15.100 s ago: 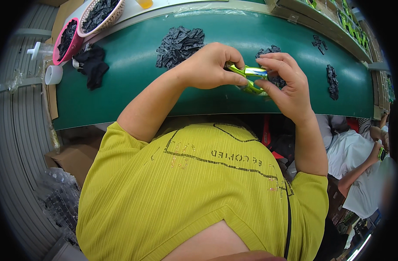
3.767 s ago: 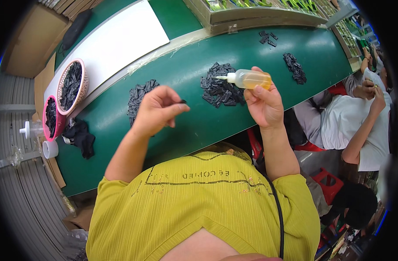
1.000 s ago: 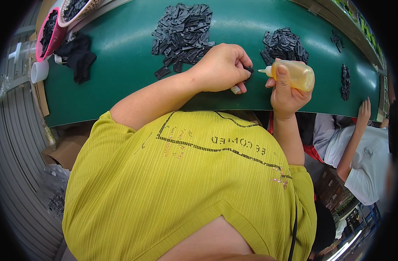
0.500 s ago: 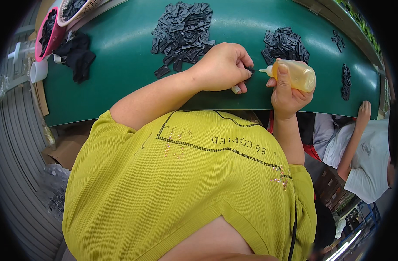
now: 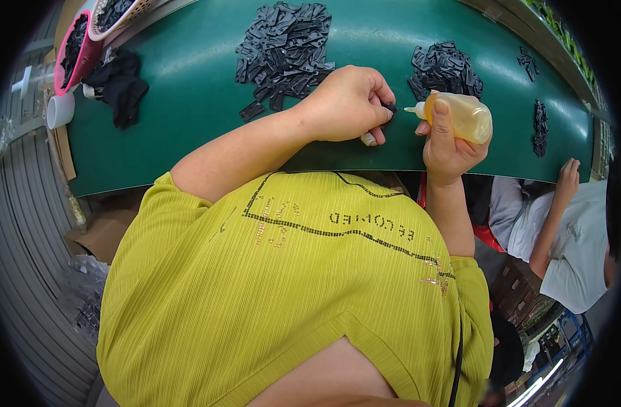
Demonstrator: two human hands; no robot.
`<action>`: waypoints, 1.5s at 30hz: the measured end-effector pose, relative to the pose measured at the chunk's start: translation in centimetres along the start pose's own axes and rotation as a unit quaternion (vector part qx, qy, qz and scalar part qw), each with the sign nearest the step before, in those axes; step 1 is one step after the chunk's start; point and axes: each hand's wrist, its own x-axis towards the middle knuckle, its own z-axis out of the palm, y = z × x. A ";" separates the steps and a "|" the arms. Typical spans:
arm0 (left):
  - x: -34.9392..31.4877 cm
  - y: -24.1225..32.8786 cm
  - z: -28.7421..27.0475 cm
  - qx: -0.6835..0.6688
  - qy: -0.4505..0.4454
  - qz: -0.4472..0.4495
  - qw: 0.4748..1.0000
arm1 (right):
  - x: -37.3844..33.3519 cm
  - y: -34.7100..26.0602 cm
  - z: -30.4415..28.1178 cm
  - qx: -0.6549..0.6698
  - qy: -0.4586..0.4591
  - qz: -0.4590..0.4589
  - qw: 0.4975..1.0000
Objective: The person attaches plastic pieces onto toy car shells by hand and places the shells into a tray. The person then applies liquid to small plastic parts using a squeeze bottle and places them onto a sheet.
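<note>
Between the fingertips of my left hand is a small black plastic piece, mostly covered by the fingers. My right hand grips a translucent squeeze bottle with yellowish liquid inside. The bottle lies on its side, its thin nozzle pointing left at the black piece, with the tip very close to it; whether they touch I cannot tell. Beyond my left hand is a large heap of flat black plastic pieces. A smaller heap of black pieces lies just beyond the bottle.
A green table spans the view. At its left are a pink basket, a pale basket, a dark cloth and a white roll. A row of black pieces lies right, near a co-worker's hand.
My hands, the black piece and the bottle hold almost the same place. The co-worker at the right has shifted slightly.
</note>
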 end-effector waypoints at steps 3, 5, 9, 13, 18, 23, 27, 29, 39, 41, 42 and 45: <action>0.0 0.1 0.0 -0.001 0.000 0.001 1.000 | 0.1 -0.2 0.3 -0.006 0.004 0.006 1.000; 0.0 0.0 0.0 -0.002 0.000 0.000 1.000 | 0.1 -0.3 0.4 -0.009 0.010 0.011 1.000; 0.0 0.0 0.1 -0.007 -0.003 -0.003 1.000 | 0.1 -0.3 0.4 -0.011 0.006 0.012 1.000; 0.0 -0.1 0.0 -0.017 0.000 -0.001 1.000 | 0.2 -0.1 0.5 -0.027 -0.004 -0.004 1.000; 0.1 -0.2 0.0 -0.030 0.007 -0.001 1.000 | 0.5 -0.5 -0.1 0.053 0.055 0.042 0.996; 0.1 -0.1 0.0 -0.032 0.008 -0.002 0.999 | -0.1 -0.5 -0.5 0.105 -0.002 0.051 0.993; 0.1 0.0 -0.1 -0.039 0.010 -0.002 0.999 | -0.3 -0.6 0.1 0.115 -0.004 0.074 0.991; 0.1 0.0 -0.1 -0.039 0.009 -0.002 0.999 | -0.3 -0.6 0.2 0.108 -0.016 0.077 0.991; 0.2 0.1 0.0 -0.044 0.008 -0.007 0.999 | -0.4 -0.5 0.2 0.092 -0.030 0.083 0.992; 0.1 0.1 0.0 -0.043 0.008 -0.008 0.999 | -0.5 -0.3 0.1 0.085 -0.037 0.079 0.993; 0.1 0.1 0.0 -0.043 0.009 -0.008 0.999 | -0.5 -0.3 0.1 0.085 -0.037 0.079 0.993; 0.0 0.1 0.0 -0.041 0.010 -0.007 0.999 | -0.6 -0.4 0.2 0.081 -0.034 0.080 0.993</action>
